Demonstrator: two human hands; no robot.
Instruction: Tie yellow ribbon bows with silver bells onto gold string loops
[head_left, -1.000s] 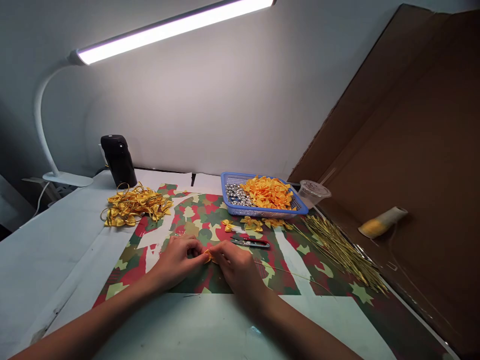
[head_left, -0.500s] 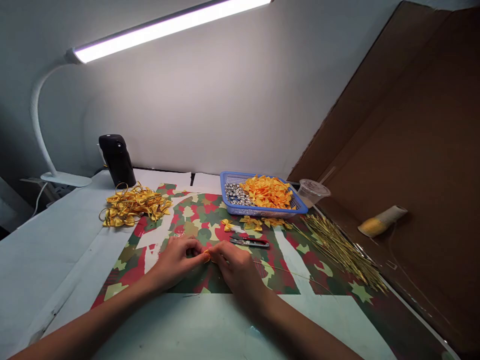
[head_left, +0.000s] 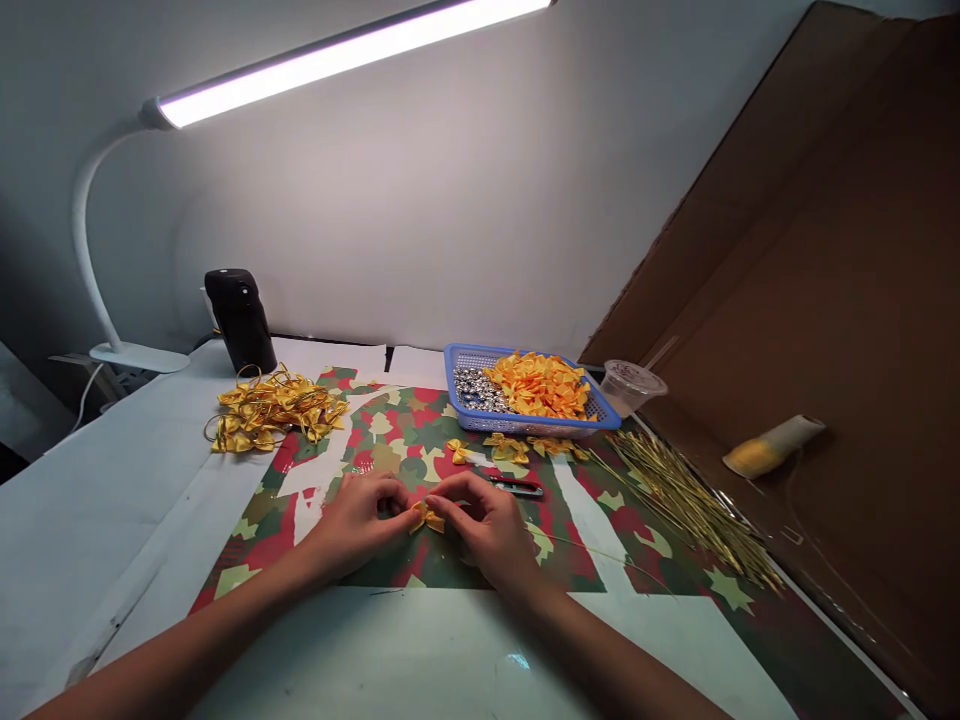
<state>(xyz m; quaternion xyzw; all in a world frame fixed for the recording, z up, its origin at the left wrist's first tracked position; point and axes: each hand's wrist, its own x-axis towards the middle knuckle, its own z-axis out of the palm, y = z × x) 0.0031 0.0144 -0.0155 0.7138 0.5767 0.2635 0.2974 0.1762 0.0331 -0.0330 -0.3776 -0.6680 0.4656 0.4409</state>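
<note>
A small yellow ribbon bow (head_left: 430,519) is between my two hands above the patterned paper. My left hand (head_left: 367,522) is closed, pinching the bow's left loop between thumb and finger. My right hand (head_left: 484,522) has its thumb and forefinger together at the bow's centre; what exactly lies between these tips is too small to make out. A thin gold cord (head_left: 592,551) trails rightward from beside my right hand. Just behind that hand lie thread snips (head_left: 517,487), partly covered by it. Several finished-looking yellow bows (head_left: 510,449) rest beyond them.
A blue basket (head_left: 540,431) holds silver bells (head_left: 480,392) and orange-yellow bows (head_left: 544,385). Corded bows (head_left: 274,412) are piled at left, near a black bottle (head_left: 241,325) and lamp (head_left: 139,357). Gold cords (head_left: 697,510), a plastic cup (head_left: 630,385) and cardboard (head_left: 825,250) stand right.
My right fingers have lifted and opened out slightly, and more of the bow shows between my hands. The snips are now more covered by my right hand. The view has shifted slightly.
</note>
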